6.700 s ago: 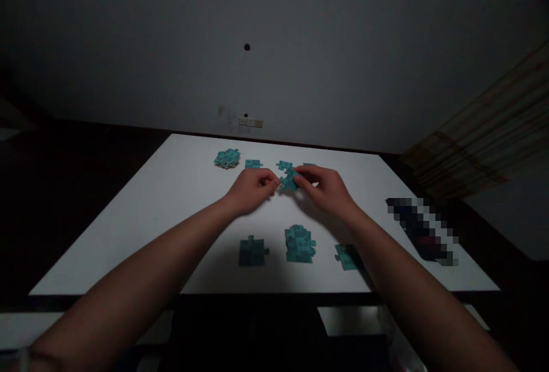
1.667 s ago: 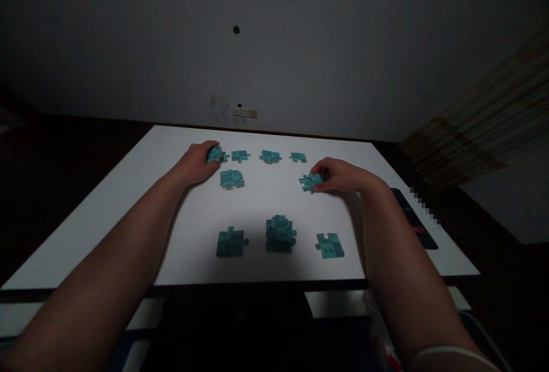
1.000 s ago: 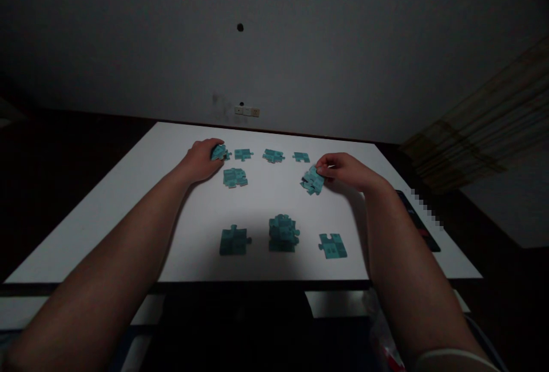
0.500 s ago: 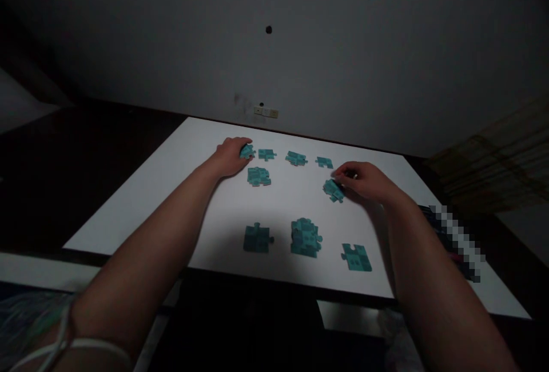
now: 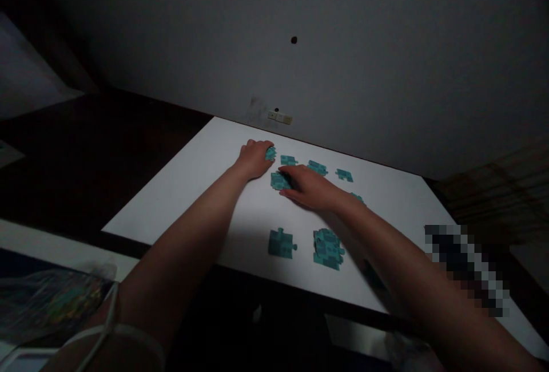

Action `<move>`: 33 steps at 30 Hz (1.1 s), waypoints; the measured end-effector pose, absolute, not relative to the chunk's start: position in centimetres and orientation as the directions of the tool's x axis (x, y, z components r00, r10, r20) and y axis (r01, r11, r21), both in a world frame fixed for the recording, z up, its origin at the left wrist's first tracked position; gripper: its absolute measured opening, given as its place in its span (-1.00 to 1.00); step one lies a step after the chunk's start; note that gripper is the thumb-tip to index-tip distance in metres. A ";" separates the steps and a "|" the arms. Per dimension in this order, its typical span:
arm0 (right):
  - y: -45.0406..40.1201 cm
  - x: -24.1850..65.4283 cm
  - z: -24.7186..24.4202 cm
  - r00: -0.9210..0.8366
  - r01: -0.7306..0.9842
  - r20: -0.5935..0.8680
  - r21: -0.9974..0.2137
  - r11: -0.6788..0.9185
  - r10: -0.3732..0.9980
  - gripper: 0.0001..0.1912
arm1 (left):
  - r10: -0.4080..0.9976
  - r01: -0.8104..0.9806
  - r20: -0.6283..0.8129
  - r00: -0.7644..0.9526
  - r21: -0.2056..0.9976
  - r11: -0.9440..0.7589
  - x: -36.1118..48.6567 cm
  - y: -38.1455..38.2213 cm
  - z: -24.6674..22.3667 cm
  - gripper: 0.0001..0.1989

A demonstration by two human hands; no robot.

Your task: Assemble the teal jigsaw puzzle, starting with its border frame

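Note:
At the far left of the group, my left hand is curled around a small stack of teal jigsaw puzzle pieces, thumb on the near side and fingers on the far side. My right hand reaches across to a pile of teal puzzle pieces just in front of it. Its thumb and fingers close about the right part of that pile, and the palm side is hidden. Beyond the right hand lie a single puzzle piece and another small stack. My right forearm partly covers a further pile.
The white table stands before a grey wall. One puzzle piece lies at the back right. Near the front edge are another piece and a larger pile. A pixelated dark object lies at right; a plastic bag sits lower left.
My right hand has moved left from the right-hand pile to the pile beside my left hand. My left hand stays at its stack. The whole view has shifted and tilted slightly.

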State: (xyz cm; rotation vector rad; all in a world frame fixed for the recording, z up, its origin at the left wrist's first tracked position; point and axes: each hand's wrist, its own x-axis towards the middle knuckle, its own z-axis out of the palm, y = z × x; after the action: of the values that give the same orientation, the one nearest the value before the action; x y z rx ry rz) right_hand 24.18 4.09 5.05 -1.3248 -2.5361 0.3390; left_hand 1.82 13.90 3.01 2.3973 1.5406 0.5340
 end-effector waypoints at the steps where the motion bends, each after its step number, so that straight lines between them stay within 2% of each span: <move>1: 4.4 24.1 4.9 -0.544 0.767 0.114 -0.332 0.548 0.831 -0.40 | 0.911 0.823 0.171 0.375 0.391 -0.412 1.9 13.9 3.0 -0.45; 6: 4.3 24.8 5.1 -0.513 0.773 0.104 -0.377 0.511 0.852 -0.47 | 0.913 0.817 0.176 0.368 0.408 -0.408 2.1 13.5 3.3 -0.51; 14: 4.1 25.2 6.0 -0.414 0.808 0.017 -0.454 0.376 0.910 -0.45 | 0.916 0.814 0.173 0.362 0.420 -0.401 2.2 13.2 3.6 -0.51; 19: 4.1 25.1 6.2 -0.413 0.795 0.051 -0.468 0.387 0.909 -0.46 | 0.915 0.802 0.187 0.358 0.440 -0.404 2.3 13.2 3.5 -0.44; 27: 3.5 25.4 6.3 -0.415 0.800 0.143 -0.412 0.435 0.899 -0.42 | 0.911 0.799 0.213 0.353 0.438 -0.412 2.2 13.3 3.3 -0.43; 33: 3.0 26.7 6.9 -0.367 0.805 0.180 -0.431 0.409 0.913 -0.40 | 0.913 0.801 0.211 0.349 0.438 -0.407 2.2 13.4 3.3 -0.42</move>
State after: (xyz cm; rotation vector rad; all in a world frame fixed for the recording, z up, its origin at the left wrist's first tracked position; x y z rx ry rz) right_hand 26.71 3.03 6.90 -1.4732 -2.2818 0.3808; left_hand 2.16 13.37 3.34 2.3558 1.5359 0.6244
